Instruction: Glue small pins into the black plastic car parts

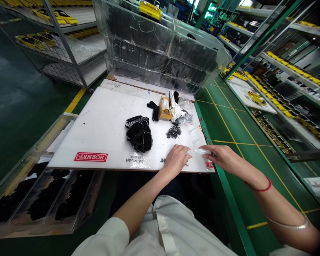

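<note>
At the front right of the white board, a small translucent white piece (196, 151) sits between my two hands; its exact kind is unclear. My left hand (177, 157), with a ring on one finger, has its fingers closed at the piece's left end. My right hand (220, 153) pinches the right end between thumb and fingers. Just beyond them lies a heap of tiny black parts (174, 131). Further left is a pile of black flat-faced parts (139, 134), some with rounded outlines.
A small yellow box (164, 108) stands behind the heap, beside crumpled clear plastic bags (185, 113). Stacked clear bins (141, 44) rise at the board's far edge. A compartmented tray (46, 199) of black parts is lower left. Racks with yellow car bodies (296, 76) flank both sides.
</note>
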